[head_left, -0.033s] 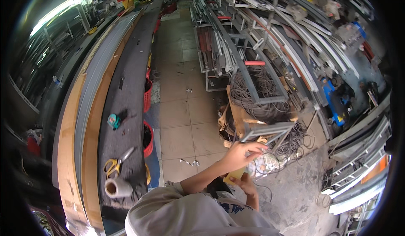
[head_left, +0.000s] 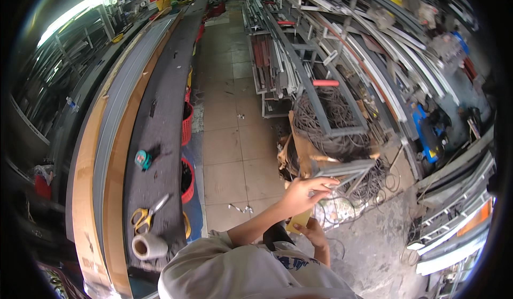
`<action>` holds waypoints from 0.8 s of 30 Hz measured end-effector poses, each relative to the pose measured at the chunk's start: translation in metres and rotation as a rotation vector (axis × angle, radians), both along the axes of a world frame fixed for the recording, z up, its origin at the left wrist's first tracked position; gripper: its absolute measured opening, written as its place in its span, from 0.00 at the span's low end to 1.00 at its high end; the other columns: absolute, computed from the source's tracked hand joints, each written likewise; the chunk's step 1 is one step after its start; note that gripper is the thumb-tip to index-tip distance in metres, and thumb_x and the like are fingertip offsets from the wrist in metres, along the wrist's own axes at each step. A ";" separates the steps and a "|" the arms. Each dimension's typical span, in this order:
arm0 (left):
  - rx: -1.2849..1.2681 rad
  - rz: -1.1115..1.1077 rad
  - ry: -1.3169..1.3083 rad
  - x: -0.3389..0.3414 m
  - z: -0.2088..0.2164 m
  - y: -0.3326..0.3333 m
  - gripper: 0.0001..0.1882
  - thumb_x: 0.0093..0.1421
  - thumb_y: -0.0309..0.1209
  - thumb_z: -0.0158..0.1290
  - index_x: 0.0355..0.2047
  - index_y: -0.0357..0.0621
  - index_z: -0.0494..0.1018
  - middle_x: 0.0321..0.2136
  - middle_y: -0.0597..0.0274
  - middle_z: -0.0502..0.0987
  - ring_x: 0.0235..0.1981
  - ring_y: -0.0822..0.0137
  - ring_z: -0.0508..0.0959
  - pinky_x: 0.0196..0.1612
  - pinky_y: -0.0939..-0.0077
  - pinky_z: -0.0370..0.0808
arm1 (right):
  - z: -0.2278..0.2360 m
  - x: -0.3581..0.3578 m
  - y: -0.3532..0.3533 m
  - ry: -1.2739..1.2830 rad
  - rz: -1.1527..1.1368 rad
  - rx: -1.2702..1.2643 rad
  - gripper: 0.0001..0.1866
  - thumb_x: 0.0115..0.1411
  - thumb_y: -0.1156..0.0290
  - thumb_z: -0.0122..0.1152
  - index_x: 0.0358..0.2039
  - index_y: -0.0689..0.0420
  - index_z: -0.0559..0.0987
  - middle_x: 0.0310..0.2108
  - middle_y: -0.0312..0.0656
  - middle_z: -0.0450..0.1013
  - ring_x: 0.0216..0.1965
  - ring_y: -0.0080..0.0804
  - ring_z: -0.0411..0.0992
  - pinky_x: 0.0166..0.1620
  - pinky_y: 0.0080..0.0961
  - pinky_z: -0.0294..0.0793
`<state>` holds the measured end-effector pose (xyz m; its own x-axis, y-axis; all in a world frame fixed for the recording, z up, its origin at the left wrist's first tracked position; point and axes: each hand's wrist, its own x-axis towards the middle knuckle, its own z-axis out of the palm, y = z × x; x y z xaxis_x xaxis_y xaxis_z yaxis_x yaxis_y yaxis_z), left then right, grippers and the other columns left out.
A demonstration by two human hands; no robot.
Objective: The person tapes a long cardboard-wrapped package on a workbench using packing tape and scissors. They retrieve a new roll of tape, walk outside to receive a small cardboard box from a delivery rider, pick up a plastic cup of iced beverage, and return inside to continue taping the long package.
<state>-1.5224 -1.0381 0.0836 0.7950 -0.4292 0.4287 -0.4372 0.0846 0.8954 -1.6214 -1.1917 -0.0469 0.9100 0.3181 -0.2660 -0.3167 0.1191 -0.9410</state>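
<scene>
My left hand (head_left: 306, 194) reaches across from the left, palm down, with thumb and fingers pinched together. Whatever lies between those fingertips is too small to make out. Just below it, my right hand (head_left: 315, 233) grips a flat yellow piece (head_left: 299, 222) by its edge, close to my body. The yellow piece's exact kind is unclear, and its upper end is partly covered by the left hand. Beyond the left fingertips lies the end of a grey metal frame (head_left: 347, 170).
Long metal profiles (head_left: 278, 58) and coiled dark cords (head_left: 331, 112) fill the right rack. Along the left workbench (head_left: 160, 101) sit yellow-handled scissors (head_left: 143, 219), a film roll (head_left: 149, 245) and a teal tape measure (head_left: 142, 160). Red baskets (head_left: 187, 180) stand beside it, next to the tiled aisle (head_left: 222, 144).
The view has shifted very slightly. Both hands stay nearly in place, the left still pinched and the right still on the yellow piece, which is tilted a little differently.
</scene>
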 end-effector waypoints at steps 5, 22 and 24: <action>-0.193 0.251 0.185 0.161 -0.004 0.064 0.28 0.58 0.15 0.56 0.59 0.40 0.67 0.52 0.57 0.77 0.45 0.66 0.82 0.47 0.79 0.79 | -0.005 0.197 0.017 -0.144 0.148 -0.317 0.17 0.58 0.63 0.69 0.40 0.65 0.82 0.36 0.39 0.81 0.38 0.22 0.74 0.44 0.24 0.72; -0.121 0.872 -0.362 0.689 0.072 0.330 0.20 0.56 0.16 0.58 0.50 0.39 0.76 0.34 0.54 0.84 0.38 0.67 0.85 0.38 0.81 0.81 | 0.025 0.821 0.369 -0.307 0.145 -0.071 0.16 0.60 0.62 0.65 0.36 0.66 0.81 0.27 0.39 0.79 0.27 0.21 0.75 0.31 0.23 0.74; -0.091 0.923 -0.188 0.765 0.081 0.364 0.23 0.56 0.18 0.58 0.54 0.41 0.73 0.34 0.53 0.84 0.39 0.67 0.84 0.39 0.78 0.80 | 0.023 0.877 0.388 -0.231 0.181 -0.280 0.17 0.59 0.64 0.67 0.40 0.66 0.79 0.31 0.41 0.79 0.30 0.23 0.76 0.33 0.22 0.74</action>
